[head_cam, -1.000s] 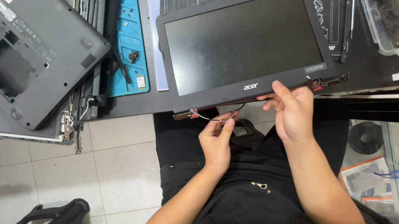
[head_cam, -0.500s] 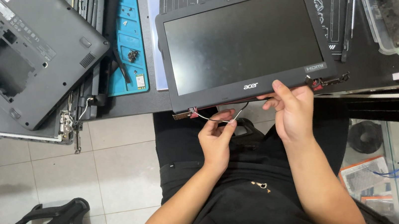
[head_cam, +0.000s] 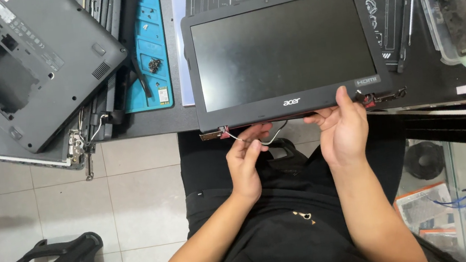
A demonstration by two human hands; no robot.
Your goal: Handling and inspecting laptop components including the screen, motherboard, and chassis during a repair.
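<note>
So I've got the black detached laptop screen panel (head_cam: 282, 52) lying face up at the near edge of the dark work mat (head_cam: 413, 69). My right hand (head_cam: 343, 130) is clamped on its bottom bezel, thumb on top. My left hand (head_cam: 246, 159) is just under the left hinge, pinching the thin white and black cable (head_cam: 272, 138) hanging from it. A grey laptop bottom case (head_cam: 21, 67) sits off to the left.

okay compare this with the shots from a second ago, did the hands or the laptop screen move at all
Almost nothing moved. The right hand keeps its grip on the screen panel's lower edge, the left hand stays at the loose cable below it, and the panel lies where it was.
</note>
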